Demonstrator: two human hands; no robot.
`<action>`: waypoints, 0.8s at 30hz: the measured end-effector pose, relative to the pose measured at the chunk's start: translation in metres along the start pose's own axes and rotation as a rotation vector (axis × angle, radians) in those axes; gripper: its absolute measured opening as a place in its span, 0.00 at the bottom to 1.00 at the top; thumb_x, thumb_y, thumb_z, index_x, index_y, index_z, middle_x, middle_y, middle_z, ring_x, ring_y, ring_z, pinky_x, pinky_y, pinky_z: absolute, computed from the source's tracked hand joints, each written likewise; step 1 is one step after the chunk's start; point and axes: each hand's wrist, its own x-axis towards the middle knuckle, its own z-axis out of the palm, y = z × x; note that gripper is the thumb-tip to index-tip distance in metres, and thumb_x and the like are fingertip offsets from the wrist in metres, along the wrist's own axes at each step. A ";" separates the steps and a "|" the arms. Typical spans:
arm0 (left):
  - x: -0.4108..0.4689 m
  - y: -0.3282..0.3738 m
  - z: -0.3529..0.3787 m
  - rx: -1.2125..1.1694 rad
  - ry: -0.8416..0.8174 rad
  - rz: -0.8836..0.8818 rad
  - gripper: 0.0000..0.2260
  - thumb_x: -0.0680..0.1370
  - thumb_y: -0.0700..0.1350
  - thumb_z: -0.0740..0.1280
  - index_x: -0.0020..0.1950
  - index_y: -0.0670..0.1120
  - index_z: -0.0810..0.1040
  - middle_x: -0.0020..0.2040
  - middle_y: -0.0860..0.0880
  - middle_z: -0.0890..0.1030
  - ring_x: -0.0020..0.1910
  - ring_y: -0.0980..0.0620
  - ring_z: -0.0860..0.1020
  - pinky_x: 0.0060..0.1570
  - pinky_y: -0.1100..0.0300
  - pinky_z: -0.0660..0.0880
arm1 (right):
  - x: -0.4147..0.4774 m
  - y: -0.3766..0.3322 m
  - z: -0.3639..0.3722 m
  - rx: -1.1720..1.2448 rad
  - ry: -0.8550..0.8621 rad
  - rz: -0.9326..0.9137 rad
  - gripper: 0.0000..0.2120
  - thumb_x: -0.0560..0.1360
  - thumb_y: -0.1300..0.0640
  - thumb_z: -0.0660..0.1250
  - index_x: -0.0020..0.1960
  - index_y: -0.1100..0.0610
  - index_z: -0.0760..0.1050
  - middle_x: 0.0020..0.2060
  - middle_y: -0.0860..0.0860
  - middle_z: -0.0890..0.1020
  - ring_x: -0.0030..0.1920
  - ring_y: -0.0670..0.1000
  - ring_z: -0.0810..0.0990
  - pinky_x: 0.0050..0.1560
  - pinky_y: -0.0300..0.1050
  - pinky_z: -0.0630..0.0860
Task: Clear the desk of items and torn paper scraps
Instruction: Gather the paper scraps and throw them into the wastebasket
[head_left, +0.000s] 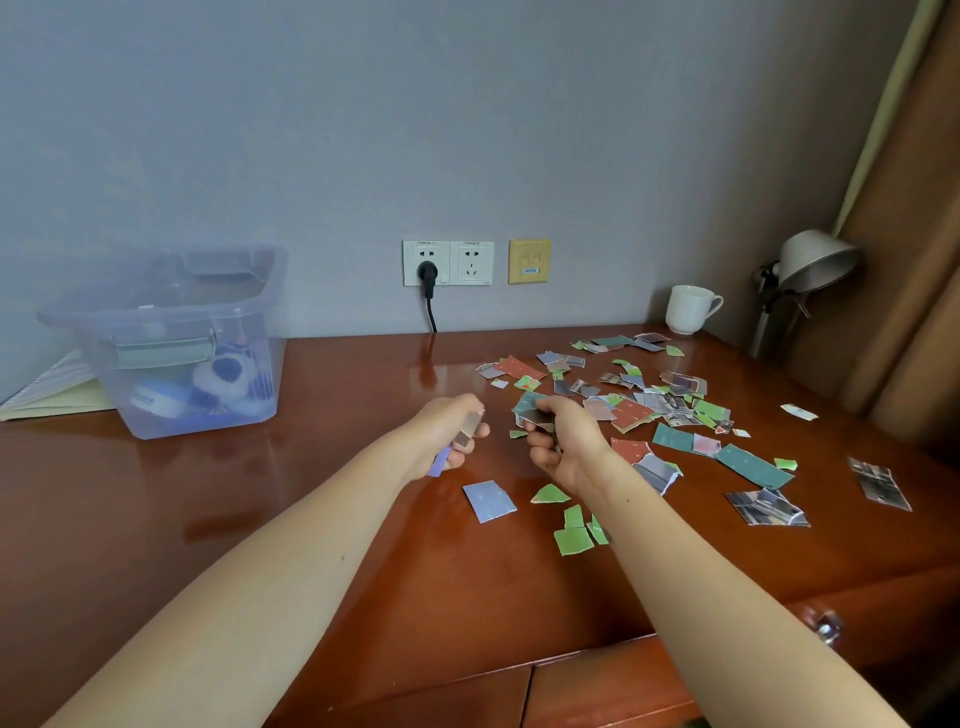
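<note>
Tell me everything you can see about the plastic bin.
The bin is clear, bluish plastic, open-topped, with a pale green handle on its near side. It stands upright at the desk's far left, near the wall. Inside lie a blue-and-white plush toy and other blurred items. A paper pad lies at its left.

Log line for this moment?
left hand: grips paper strip | right hand: grips scrap bundle | loose scraps: spread on desk | mug: back right

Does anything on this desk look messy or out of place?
Yes. Torn paper scraps lie strewn across the right half of the desk, from near the white mug toward the front. The left hand and right hand each grip a few.
</note>
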 end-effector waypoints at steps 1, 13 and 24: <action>0.000 -0.001 -0.004 -0.062 -0.013 -0.033 0.05 0.78 0.43 0.61 0.45 0.43 0.71 0.31 0.49 0.76 0.22 0.55 0.62 0.22 0.66 0.57 | -0.001 0.001 0.001 0.000 0.001 0.003 0.09 0.80 0.61 0.56 0.43 0.60 0.70 0.29 0.54 0.70 0.25 0.46 0.60 0.19 0.34 0.52; -0.013 -0.024 -0.003 0.972 -0.097 0.159 0.20 0.69 0.60 0.73 0.37 0.47 0.70 0.38 0.49 0.66 0.36 0.53 0.68 0.38 0.59 0.65 | -0.017 0.012 0.009 -0.068 -0.021 0.010 0.08 0.80 0.60 0.56 0.44 0.60 0.70 0.29 0.53 0.70 0.26 0.46 0.60 0.20 0.34 0.53; -0.021 -0.026 0.001 0.974 -0.080 0.168 0.20 0.69 0.56 0.75 0.51 0.41 0.80 0.41 0.48 0.76 0.40 0.51 0.75 0.38 0.59 0.69 | -0.025 0.019 0.009 -0.106 -0.018 0.016 0.07 0.80 0.59 0.57 0.47 0.60 0.71 0.31 0.53 0.70 0.27 0.45 0.60 0.21 0.34 0.54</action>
